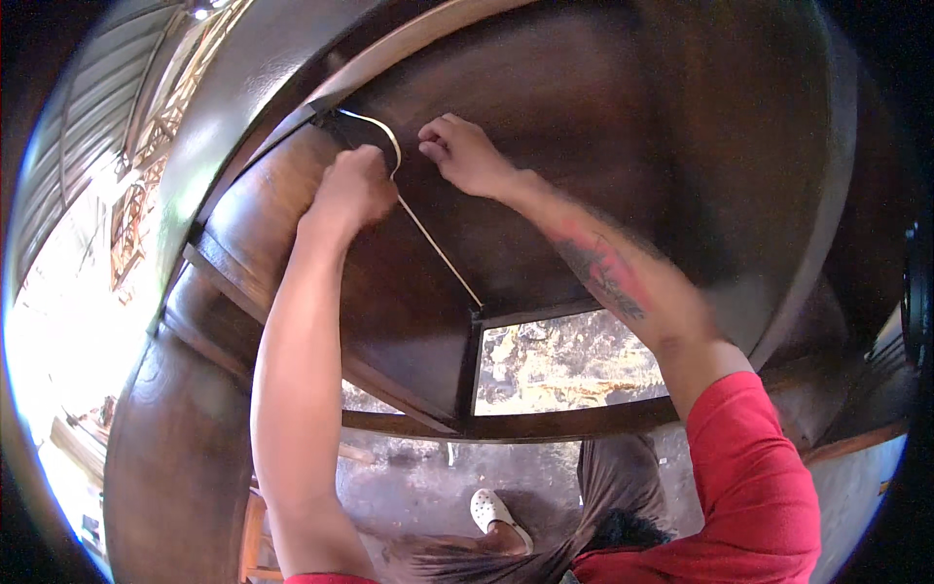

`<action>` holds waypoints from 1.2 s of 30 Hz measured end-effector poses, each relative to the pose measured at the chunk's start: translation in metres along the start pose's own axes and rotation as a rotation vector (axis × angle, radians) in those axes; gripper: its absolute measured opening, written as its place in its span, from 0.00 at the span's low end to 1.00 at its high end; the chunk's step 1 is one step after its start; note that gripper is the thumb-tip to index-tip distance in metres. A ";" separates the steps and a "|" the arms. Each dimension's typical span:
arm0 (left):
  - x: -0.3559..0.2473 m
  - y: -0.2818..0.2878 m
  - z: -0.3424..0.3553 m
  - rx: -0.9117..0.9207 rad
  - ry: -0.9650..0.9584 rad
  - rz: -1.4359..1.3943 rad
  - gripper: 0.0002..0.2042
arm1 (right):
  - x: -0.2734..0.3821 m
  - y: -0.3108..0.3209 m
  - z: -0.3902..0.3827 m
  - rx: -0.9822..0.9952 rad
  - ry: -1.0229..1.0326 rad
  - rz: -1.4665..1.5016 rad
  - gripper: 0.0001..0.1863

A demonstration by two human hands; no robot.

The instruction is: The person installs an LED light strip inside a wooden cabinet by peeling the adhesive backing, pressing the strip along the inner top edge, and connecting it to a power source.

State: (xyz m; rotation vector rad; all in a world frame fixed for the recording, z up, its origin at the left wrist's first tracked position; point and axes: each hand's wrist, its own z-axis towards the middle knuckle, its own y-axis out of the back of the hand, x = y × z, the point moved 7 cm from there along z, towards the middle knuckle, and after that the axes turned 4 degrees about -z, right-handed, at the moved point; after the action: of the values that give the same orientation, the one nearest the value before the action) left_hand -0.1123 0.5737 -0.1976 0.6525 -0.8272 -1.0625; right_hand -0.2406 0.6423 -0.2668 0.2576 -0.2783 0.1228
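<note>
A thin pale strip (pixel 438 244) runs straight along the inner joint of a dark brown wooden cabinet. Its upper end bows away from the joint in a loose curve. My left hand (pixel 359 187) is closed at the point where the curve meets the straight stretch, and appears to pinch the strip; its fingertips are partly hidden. To the right of the curve, my right hand (pixel 468 159) hangs in front of the dark back panel (pixel 584 127). Its fingers are curled in, apart from the strip, and nothing shows in them.
Wooden rails and a divider (pixel 399 394) cross the cabinet below my hands. Through an opening (pixel 574 360) a rough, stained surface shows. My foot in a white clog (pixel 496 508) stands on the grey floor. An orange wooden stool or frame (pixel 255 535) is at lower left.
</note>
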 end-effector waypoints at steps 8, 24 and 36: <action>0.067 -0.008 0.058 -0.323 0.620 -0.881 0.18 | 0.003 -0.025 -0.017 -0.249 -0.124 -0.005 0.15; 0.079 -0.033 0.052 -0.622 0.614 -1.072 0.06 | 0.026 -0.049 0.000 -0.234 -0.278 0.076 0.17; 0.065 -0.011 0.055 -0.891 0.504 -0.451 0.10 | 0.034 -0.054 0.023 -0.129 -0.193 0.028 0.15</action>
State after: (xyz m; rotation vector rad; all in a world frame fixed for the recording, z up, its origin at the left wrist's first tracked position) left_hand -0.1475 0.5055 -0.1590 0.3031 0.2730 -1.4389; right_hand -0.2059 0.5870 -0.2490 0.1375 -0.4795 0.1075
